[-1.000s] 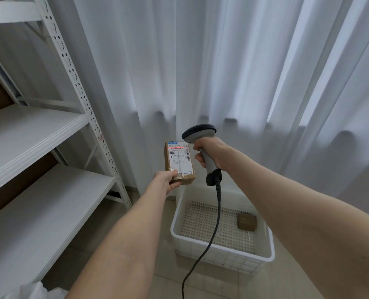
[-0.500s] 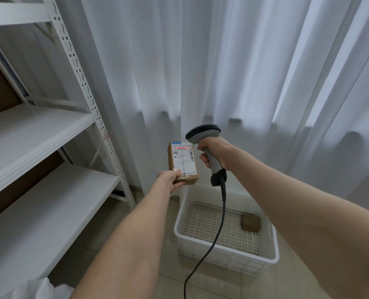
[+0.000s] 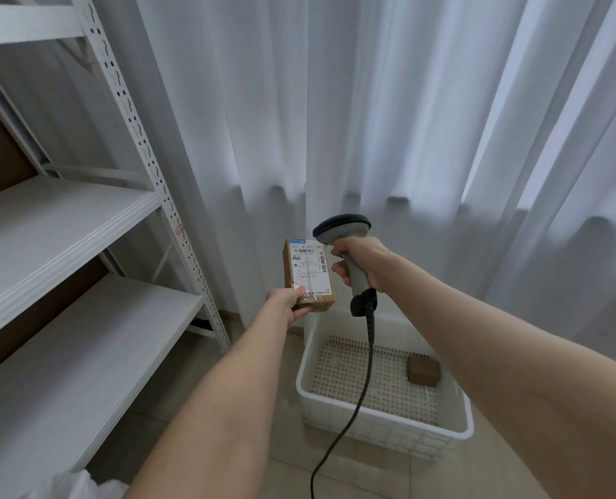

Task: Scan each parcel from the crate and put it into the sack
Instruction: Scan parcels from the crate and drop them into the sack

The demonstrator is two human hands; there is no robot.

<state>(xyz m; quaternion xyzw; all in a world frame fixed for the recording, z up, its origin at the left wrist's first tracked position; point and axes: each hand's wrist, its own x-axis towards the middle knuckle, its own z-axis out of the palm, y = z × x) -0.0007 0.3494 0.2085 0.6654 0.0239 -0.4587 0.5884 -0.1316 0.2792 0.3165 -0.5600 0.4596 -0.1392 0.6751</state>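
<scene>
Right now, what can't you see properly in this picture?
All in the head view:
White label on the brown cardboard parcel: print too small to read.
That parcel's lower corner: covered by the left hand.
Handle of the grey handheld scanner: wrapped by the right hand.
Crumpled white sack: cut off by the bottom edge.

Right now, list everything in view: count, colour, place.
held parcel: one, brown with white label, upright in the left hand
crate: one, white, on the floor, right of centre
loose parcel: one, brown, inside the crate, right side
scanner: one, grey with dark head, in the right hand
cable: one, black, hanging from the scanner over the crate
sack: one, white, bottom left corner, partly seen
shelving rack: one, white, left
curtain: one, white, behind
left hand: grips the held parcel's lower end
right hand: grips the scanner handle
</scene>
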